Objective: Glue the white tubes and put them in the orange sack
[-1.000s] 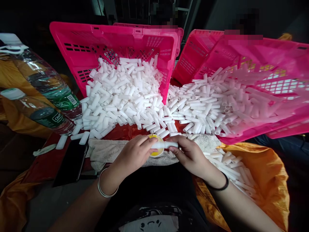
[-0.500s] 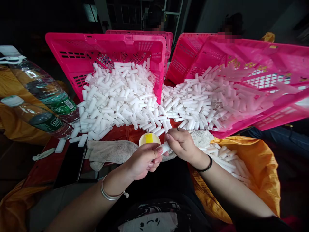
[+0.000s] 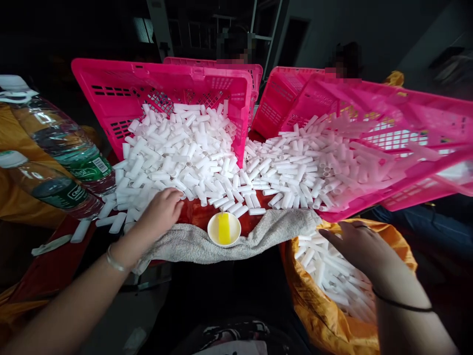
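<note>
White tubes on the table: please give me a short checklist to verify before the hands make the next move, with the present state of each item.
1. Left hand reaches the white tubes beside the left pink crate: ok.
2. Left hand grips a tube: cannot tell.
3. Right hand is open and empty over the orange bag: ok.
4. Small cup sits upright on the towel: ok.
5. Bag has room for more tubes: ok.

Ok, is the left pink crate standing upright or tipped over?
Tipped. The left pink crate lies on its side with its mouth facing the person, and white tubes spill from it onto the red tabletop.
</note>
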A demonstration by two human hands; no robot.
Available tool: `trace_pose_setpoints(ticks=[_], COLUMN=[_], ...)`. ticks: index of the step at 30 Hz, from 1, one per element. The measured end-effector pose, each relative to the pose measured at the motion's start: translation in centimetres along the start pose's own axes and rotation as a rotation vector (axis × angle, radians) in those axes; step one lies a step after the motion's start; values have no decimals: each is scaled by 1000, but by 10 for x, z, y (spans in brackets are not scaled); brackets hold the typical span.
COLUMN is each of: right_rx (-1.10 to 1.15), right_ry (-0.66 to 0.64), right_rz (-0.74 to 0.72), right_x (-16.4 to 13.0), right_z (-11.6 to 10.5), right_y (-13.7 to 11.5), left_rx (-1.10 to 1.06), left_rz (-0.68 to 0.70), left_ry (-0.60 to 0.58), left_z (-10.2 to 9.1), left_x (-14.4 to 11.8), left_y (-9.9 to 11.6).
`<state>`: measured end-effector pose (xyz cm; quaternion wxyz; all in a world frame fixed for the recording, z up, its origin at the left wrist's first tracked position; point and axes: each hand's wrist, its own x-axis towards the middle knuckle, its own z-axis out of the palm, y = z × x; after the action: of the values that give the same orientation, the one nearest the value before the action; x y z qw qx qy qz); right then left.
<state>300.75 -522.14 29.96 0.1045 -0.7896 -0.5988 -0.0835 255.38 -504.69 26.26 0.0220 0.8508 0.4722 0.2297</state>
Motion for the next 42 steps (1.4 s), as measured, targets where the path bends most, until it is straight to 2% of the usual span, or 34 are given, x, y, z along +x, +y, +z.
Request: trace_pose_setpoints(ticks=[2, 4, 6, 8, 10, 12, 15, 18, 21, 23, 25, 27, 30, 32, 34, 36, 39, 42], right_rx=[-37, -5, -30, -57, -67, -64, -7, 394, 857, 963, 981, 976, 920, 856, 815, 831, 891, 891], right_ry=[-52, -106, -122, -131, -146, -144, -97, -72, -71, -86, -117, -113, -53, -23, 9, 16, -97, -149], right_rz=[-79, -146, -107, -53, -30, -43, -114, -256, -370, -393, -406, -433, -530, -628, -721, -759, -668, -585], right_x=[20, 49, 81, 111, 131, 139, 125, 88, 46, 26, 15, 13, 17, 20, 21, 21, 20, 19], right_z=[11, 23, 36, 48, 56, 60, 58, 58, 67, 75, 81, 85, 90, 92, 94, 95, 92, 90], right_y=[-14, -46, -77, -95, -100, -100, -103, -115, -127, -134, -142, -151, -164, -170, -172, -172, -169, -168], left_rx=[49, 61, 51, 25, 0, -1, 39, 35, -92, -258, -391, -403, -221, -72, -34, -151, -355, -407], left_rz=[58, 145, 192, 198, 205, 246, 291, 289, 274, 172, 10, -93, -97, -106, -111, -59, 68, 106], left_ry=[-29, -85, -96, -58, -31, -60, -130, -145, -75, 9, 22, -86, -263, -292, -271, -224, -170, -149], left_z=[11, 21, 28, 31, 32, 32, 35, 39, 35, 29, 24, 22, 24, 25, 25, 26, 33, 46], left_x=[23, 42, 54, 58, 59, 58, 60, 65, 61, 47, 26, 0, -33, -46, -51, -51, -46, -39], left_y=[-28, -34, -26, -15, -8, -7, -11, -13, -4, 5, 13, 15, 10, 8, 12, 22, 43, 58])
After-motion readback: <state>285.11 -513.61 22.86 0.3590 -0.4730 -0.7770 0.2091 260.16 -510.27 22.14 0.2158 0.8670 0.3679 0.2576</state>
